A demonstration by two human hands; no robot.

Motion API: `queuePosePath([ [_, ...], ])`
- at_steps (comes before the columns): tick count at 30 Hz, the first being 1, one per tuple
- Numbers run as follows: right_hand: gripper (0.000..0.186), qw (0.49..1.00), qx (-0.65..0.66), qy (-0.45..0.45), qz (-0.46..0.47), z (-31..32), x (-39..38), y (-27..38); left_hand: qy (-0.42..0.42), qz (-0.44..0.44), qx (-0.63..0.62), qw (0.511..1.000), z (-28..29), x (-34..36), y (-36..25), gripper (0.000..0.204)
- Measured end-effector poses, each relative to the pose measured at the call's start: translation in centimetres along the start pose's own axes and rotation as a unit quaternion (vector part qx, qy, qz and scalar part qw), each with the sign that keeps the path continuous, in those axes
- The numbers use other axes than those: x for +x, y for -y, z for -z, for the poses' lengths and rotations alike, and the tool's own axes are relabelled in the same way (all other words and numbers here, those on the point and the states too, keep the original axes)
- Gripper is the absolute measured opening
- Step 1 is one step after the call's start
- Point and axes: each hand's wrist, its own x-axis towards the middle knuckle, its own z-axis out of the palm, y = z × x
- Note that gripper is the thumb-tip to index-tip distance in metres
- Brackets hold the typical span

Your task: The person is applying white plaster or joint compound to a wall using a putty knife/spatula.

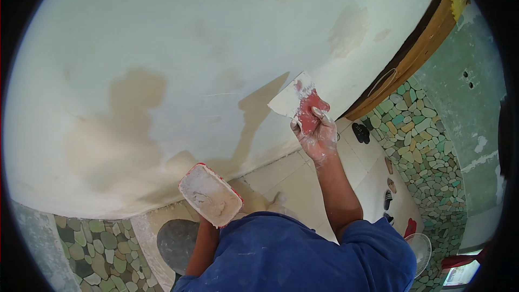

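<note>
Scraper (300, 103) is in the right hand (323, 139), fingers (321, 115) pinching its red handle, blade pointing up-left past them, so the long axis sits on a slant. Down-left of those fingers there's a paste tub (211, 194); left hand is hidden, can't tell its fingers.

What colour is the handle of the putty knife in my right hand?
Red, smeared with white; the handle shows in the head view.

1. Scraper (311, 109): red handle smeared white, cream-white blade.
2. Tub (201, 164): red rim, off-white paste (211, 197).
3. Right fingers (323, 116): white smears.
4. Shirt (286, 254): blue, faint pale marks.
5. Wall (173, 32): pale grey-white, tan blotches.
6. Stone floor (416, 143): patchwork of green, grey, tan.
7. Timber edge (427, 42): orange-brown.
</note>
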Motion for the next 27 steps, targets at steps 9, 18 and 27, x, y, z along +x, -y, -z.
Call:
queuePosePath([
  [9, 0.040, 0.998, -0.056, -0.033, 0.012, 1.9, -0.3, -0.9, 0.008, 0.017, -0.002, 1.000, 1.5, -0.5, -0.7, 0.063],
  [18, 0.031, 0.995, -0.057, -0.078, -0.005, 5.6, -1.7, -1.0, 0.001, 0.039, -0.001, 0.999, -0.6, -1.0, -0.9, 0.058],
  [27, 0.029, 0.994, -0.010, -0.101, 0.029, 9.1, -3.5, -0.7, 0.090, 0.105, 0.000, 0.990, -1.4, -0.2, -0.9, 0.058],
])
